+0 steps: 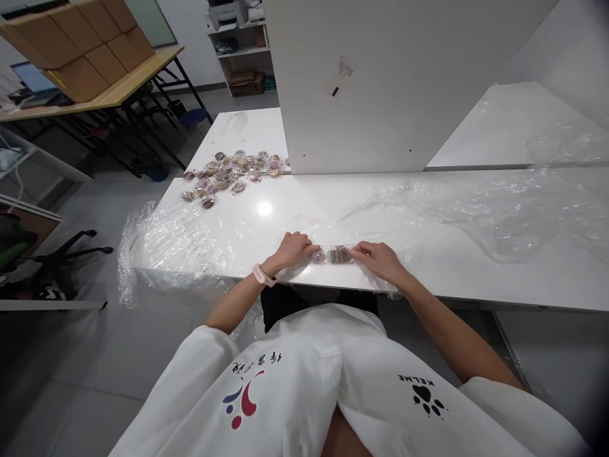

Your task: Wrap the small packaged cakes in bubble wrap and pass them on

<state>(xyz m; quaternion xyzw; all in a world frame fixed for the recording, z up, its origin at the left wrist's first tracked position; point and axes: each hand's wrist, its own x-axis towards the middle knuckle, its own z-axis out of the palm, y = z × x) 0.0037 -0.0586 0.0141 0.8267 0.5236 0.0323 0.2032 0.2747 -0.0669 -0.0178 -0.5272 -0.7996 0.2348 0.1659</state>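
On the white table (266, 241), near its front edge, lies a small clear plastic packet with a brown piece (340, 255) and a pinkish piece (318, 256) in it. My left hand (295, 249) is closed at the packet's left end, its fingertips beside the pinkish part. Thumb and fingers of my right hand (379, 259) pinch the right end, next to the brown part. What exactly the packet contains is too small to make out. A pale pink band sits on my left wrist. Farther left is a scattered group of small round wrapped pieces (233, 170), brown, pink and tan.
Bubble wrap (176, 244) drapes over the table's left front corner. More clear plastic film (514, 216) spreads across the right side. A tall white panel (361, 95) rises behind the work area. Cardboard boxes (85, 44) stand on a wooden table at the far left.
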